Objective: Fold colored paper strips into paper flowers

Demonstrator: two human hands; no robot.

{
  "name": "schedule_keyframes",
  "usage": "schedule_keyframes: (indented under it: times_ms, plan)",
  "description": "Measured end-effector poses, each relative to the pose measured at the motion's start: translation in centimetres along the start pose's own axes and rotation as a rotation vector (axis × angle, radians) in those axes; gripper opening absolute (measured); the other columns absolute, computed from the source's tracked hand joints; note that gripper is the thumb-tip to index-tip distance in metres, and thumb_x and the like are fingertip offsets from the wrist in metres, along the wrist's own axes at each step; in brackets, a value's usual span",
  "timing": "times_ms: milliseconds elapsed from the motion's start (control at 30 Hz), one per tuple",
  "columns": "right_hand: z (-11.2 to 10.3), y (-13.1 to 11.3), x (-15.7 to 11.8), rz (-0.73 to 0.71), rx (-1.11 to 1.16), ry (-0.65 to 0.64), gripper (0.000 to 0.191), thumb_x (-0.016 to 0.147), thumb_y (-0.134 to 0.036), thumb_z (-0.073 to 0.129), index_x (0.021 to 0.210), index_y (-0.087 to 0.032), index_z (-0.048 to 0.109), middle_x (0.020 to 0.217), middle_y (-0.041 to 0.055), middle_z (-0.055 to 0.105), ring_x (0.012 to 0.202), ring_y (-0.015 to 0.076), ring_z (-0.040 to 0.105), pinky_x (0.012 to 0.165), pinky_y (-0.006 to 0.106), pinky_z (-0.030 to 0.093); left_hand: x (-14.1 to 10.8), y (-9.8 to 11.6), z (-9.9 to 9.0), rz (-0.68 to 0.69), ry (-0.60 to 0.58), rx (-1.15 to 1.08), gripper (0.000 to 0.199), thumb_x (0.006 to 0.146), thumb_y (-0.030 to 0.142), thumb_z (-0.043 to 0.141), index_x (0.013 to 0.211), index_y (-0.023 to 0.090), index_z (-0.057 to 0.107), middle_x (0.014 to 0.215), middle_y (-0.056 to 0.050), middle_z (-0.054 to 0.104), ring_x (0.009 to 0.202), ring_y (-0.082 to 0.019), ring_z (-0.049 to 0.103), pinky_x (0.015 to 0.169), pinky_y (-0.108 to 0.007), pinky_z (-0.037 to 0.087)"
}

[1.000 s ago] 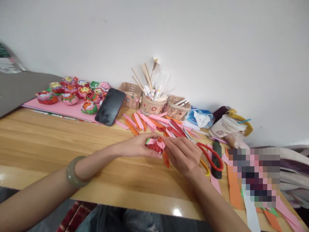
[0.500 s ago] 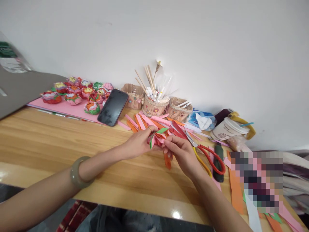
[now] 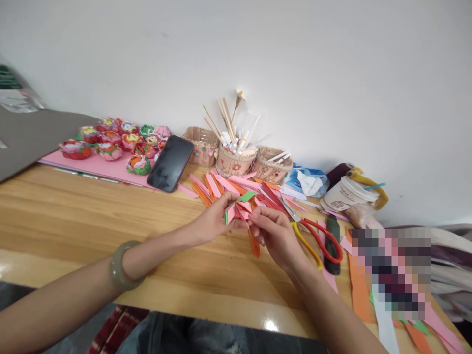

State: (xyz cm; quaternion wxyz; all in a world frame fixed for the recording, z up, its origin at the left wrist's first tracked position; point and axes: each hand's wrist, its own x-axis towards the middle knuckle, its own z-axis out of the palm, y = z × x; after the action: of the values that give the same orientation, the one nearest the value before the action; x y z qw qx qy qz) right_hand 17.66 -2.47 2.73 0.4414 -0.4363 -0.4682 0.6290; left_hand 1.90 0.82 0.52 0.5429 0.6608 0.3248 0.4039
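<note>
A folded paper flower (image 3: 240, 210) in pink, orange and green is between my two hands, above the front of a pile of paper strips (image 3: 217, 186). My left hand (image 3: 216, 219) grips the flower from the left, thumb on top. The fingertips of my right hand (image 3: 275, 231) pinch its right side at a petal. Just right of the hands lie scissors (image 3: 311, 236) with red and yellow handles. On a pink sheet (image 3: 96, 169) at the left sit several finished paper flowers (image 3: 110, 151) in mixed colours.
A phone (image 3: 170, 163) leans by the flowers. Decorated baskets (image 3: 236, 161), one with sticks and pens, stand along the wall. To the right are a tissue pack (image 3: 306, 181), a lidded paper cup (image 3: 346, 195), a dark green tool handle (image 3: 333, 246) and orange paper (image 3: 359, 285).
The flower has turned slightly in my hands, and its green petals sit at a different angle. Both hands still grip it. The whole view has shifted a little.
</note>
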Motion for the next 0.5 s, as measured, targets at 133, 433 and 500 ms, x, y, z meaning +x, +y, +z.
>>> schedule_keyframes:
  times_ms: [133,433,500]
  plan:
    - [-0.23,0.42,0.17,-0.067,-0.066,0.028,0.024,0.073,-0.034,0.065,0.059,-0.017,0.058,0.050,-0.0040,0.054,0.042,0.0062,0.046,0.044,0.019,0.035,0.26,-0.41,-0.09,0.000,-0.021,-0.121,0.054,0.060,0.048,0.073,0.101,0.020,0.052,0.103,-0.006,0.056,0.104,-0.023,0.049,0.093,-0.035,0.035]
    - [-0.11,0.06,0.08,-0.157,-0.296,0.050,0.027,0.079,-0.037,0.059,0.061,-0.018,0.056,0.055,-0.0025,0.056,0.053,0.0100,0.050,0.057,0.023,0.039,-0.12,0.55,-0.79,0.128,0.058,-0.196,0.023,0.069,0.030,0.069,0.091,0.022,0.070,0.120,-0.008,0.056,0.121,-0.025,0.044,0.099,-0.036,0.035]
    - [-0.03,0.02,0.06,-0.160,-0.345,0.043,0.028,0.080,-0.038,0.058,0.061,-0.018,0.055,0.055,-0.0023,0.056,0.054,0.0103,0.049,0.058,0.024,0.038,-0.04,0.51,-0.49,0.035,0.098,-0.192,0.015,0.067,0.025,0.070,0.081,0.021,0.072,0.111,-0.007,0.062,0.112,-0.022,0.052,0.095,-0.035,0.039]
